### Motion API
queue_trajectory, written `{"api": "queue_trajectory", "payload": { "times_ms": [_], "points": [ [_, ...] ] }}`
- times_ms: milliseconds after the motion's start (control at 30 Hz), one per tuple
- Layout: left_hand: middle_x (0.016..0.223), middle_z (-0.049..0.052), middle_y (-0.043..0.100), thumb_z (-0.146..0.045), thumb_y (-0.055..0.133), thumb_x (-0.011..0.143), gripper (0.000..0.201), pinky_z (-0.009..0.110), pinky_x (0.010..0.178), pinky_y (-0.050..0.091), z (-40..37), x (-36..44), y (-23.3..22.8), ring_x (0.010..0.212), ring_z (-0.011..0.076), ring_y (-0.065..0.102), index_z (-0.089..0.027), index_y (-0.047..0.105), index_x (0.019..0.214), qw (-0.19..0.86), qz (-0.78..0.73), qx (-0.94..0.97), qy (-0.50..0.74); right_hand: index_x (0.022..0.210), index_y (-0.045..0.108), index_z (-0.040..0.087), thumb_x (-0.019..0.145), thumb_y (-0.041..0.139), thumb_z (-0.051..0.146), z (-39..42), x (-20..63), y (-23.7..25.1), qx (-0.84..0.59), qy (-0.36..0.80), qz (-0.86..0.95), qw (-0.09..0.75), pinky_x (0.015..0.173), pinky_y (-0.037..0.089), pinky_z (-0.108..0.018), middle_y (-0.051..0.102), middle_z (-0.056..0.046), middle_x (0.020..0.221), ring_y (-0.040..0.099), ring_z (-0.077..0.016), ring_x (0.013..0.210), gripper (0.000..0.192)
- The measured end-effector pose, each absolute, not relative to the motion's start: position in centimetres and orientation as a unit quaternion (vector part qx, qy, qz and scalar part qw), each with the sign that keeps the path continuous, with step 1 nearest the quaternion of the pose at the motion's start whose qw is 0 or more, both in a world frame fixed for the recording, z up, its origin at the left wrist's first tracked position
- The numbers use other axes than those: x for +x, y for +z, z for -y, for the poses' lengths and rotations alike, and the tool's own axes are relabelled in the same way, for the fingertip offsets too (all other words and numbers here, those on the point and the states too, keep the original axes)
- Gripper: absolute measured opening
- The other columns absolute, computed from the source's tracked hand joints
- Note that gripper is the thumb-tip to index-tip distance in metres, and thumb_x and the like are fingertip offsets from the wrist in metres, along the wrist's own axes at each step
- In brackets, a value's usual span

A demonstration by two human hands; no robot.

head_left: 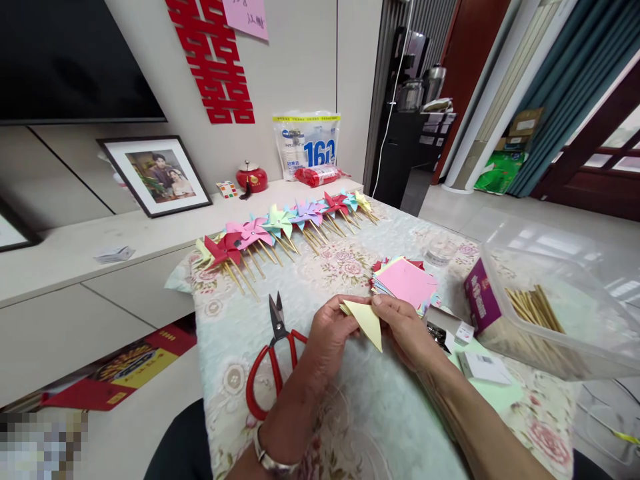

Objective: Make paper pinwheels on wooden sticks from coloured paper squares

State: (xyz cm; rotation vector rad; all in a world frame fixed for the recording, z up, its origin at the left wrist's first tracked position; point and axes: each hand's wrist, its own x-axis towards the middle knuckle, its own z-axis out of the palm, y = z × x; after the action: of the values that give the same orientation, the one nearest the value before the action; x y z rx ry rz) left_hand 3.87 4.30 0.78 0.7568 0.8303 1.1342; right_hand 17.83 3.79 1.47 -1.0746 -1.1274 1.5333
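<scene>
Left hand [327,330] and right hand [406,330], both pinched shut, hold one yellow folded paper [367,320] above the table [380,413]. Its tip points down toward the person; its long axis runs diagonally. One pair of scissors [273,360] lies left. The pinwheels [285,230] overlap, so their count is unclear.

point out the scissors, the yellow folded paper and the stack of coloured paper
scissors [274,347], head view, on the pivot
yellow folded paper [369,321], head view, its middle
stack of coloured paper [407,283], head view, pink top sheet
</scene>
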Motion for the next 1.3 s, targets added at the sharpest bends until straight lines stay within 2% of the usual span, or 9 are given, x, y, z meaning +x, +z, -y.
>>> {"api": "queue_trajectory", "payload": {
  "times_ms": [200,333,500,567,700,933,1100,1200,1300],
  "points": [
    [0.077,0.002,0.067,-0.02,0.08,0.058,0.024,0.024,0.059,0.041,-4.5,3.9,0.7,0.064,0.0116,0.055,-0.015,0.067,0.079,0.69,-0.395,0.288,0.534,0.106,0.075,0.018,0.075,0.072,0.064,-3.9,18.3,1.2,-0.473,0.588,0.436,0.49,0.066,0.046,-0.032,0.073,-0.006,0.083,0.064,-0.0219,0.074,0.055],
    [0.071,-0.001,0.063,-0.017,0.077,0.059,0.024,0.025,0.061,0.041,-4.7,3.6,0.6,0.062,0.0111,0.054,-0.016,0.065,0.08,0.671,-0.405,0.267,0.561,0.121,0.07,0.022,0.079,0.075,0.052,-3.7,18.6,1.2,-0.453,0.577,0.462,0.498,0.075,0.05,-0.033,0.071,-0.008,0.107,0.065,-0.0231,0.091,0.052],
    [0.076,0.001,0.065,-0.017,0.076,0.06,0.028,0.025,0.062,0.04,-5.0,3.4,0.2,0.068,0.0133,0.058,-0.016,0.064,0.085,0.651,-0.421,0.241,0.584,0.137,0.058,0.025,0.069,0.085,0.032,-3.3,18.3,1.6,-0.456,0.532,0.552,0.452,0.084,0.051,-0.035,0.062,-0.01,0.131,0.062,-0.0258,0.107,0.073],
    [0.077,0.002,0.066,-0.016,0.075,0.06,0.027,0.025,0.062,0.04,-5.0,3.4,0.1,0.068,0.0136,0.058,-0.016,0.064,0.084,0.655,-0.42,0.238,0.581,0.135,0.06,0.025,0.068,0.084,0.028,-3.4,18.2,1.3,-0.472,0.498,0.581,0.437,0.082,0.051,-0.036,0.063,-0.009,0.128,0.062,-0.0258,0.105,0.071],
    [0.075,0.002,0.067,-0.017,0.075,0.059,0.024,0.025,0.06,0.041,-4.7,3.6,0.6,0.068,0.0143,0.059,-0.017,0.065,0.082,0.667,-0.422,0.245,0.563,0.123,0.067,0.024,0.074,0.078,0.027,-3.7,18.2,0.5,-0.488,0.457,0.602,0.435,0.082,0.05,-0.038,0.07,-0.006,0.107,0.064,-0.0245,0.093,0.051],
    [0.083,0.005,0.069,-0.018,0.074,0.06,0.032,0.024,0.056,0.041,-4.3,3.5,0.9,0.069,0.0138,0.058,-0.015,0.067,0.091,0.658,-0.44,0.296,0.534,0.11,0.073,0.023,0.076,0.072,0.028,-4.0,18.4,0.5,-0.493,0.467,0.563,0.471,0.089,0.048,-0.038,0.074,-0.006,0.107,0.066,-0.0256,0.098,0.034],
    [0.085,0.005,0.071,-0.022,0.075,0.063,0.036,0.025,0.057,0.043,-4.4,3.3,0.4,0.067,0.0143,0.06,-0.015,0.069,0.098,0.662,-0.436,0.328,0.514,0.103,0.076,0.021,0.079,0.069,0.037,-4.0,18.6,1.1,-0.524,0.477,0.531,0.464,0.072,0.045,-0.033,0.072,-0.003,0.087,0.062,-0.022,0.079,0.029],
    [0.073,0.003,0.069,-0.023,0.074,0.064,0.03,0.026,0.06,0.044,-4.4,3.5,0.5,0.064,0.0154,0.061,-0.015,0.069,0.092,0.687,-0.407,0.32,0.51,0.096,0.077,0.021,0.085,0.064,0.041,-4.1,18.8,1.0,-0.523,0.476,0.535,0.463,0.068,0.041,-0.031,0.068,-0.002,0.077,0.058,-0.0201,0.073,0.026],
    [0.075,0.004,0.07,-0.027,0.074,0.066,0.024,0.029,0.064,0.047,-4.3,3.7,0.8,0.07,0.0193,0.065,-0.017,0.069,0.088,0.708,-0.379,0.312,0.509,0.084,0.076,0.021,0.084,0.064,0.042,-4.3,18.9,0.8,-0.524,0.477,0.524,0.472,0.065,0.039,-0.03,0.066,-0.001,0.072,0.054,-0.0188,0.068,0.024]
  ]
}}
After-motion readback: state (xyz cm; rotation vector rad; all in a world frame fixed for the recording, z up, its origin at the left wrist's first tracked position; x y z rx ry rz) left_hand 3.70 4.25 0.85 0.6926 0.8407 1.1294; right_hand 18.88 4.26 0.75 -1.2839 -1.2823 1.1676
